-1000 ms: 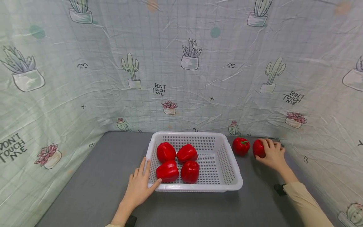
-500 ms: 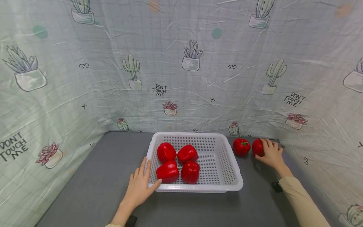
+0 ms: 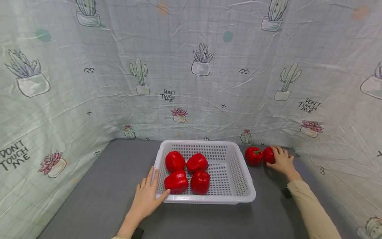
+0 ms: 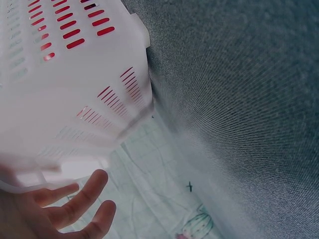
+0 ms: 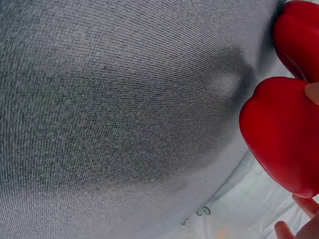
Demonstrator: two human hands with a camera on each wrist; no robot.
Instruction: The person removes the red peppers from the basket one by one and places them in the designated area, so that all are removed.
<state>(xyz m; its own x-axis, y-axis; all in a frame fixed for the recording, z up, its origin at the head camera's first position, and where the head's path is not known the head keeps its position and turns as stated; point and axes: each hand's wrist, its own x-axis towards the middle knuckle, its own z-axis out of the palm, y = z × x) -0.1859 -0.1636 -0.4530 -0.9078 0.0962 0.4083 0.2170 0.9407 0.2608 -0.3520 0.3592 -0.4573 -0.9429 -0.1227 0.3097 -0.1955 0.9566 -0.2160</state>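
Observation:
My right hand (image 3: pixel 283 162) grips a red bell pepper (image 3: pixel 269 155) at the back right of the table, thumb on its near side and fingers over the far side. Just left of it sits another red bell pepper (image 3: pixel 254 156) with a green stem; the two overlap at their edges. In the right wrist view the gripped pepper (image 5: pixel 284 134) fills the right edge, close to the tabletop. My left hand (image 3: pixel 145 196) rests spread over the near left corner of a white plastic basket (image 3: pixel 209 198). Several red bell peppers (image 3: pixel 176 182) lie in its left part.
A dark grey tabletop (image 3: pixel 98 186) lies under everything. Behind it and along both sides hangs a pale curtain (image 3: pixel 179 49) printed with cacti. Slotted basket walls (image 4: pixel 65 99) rise beside my left fingers.
My right hand has moved slightly left with its pepper, closing the gap to the stemmed pepper beside it. The left hand and the basket hold their places.

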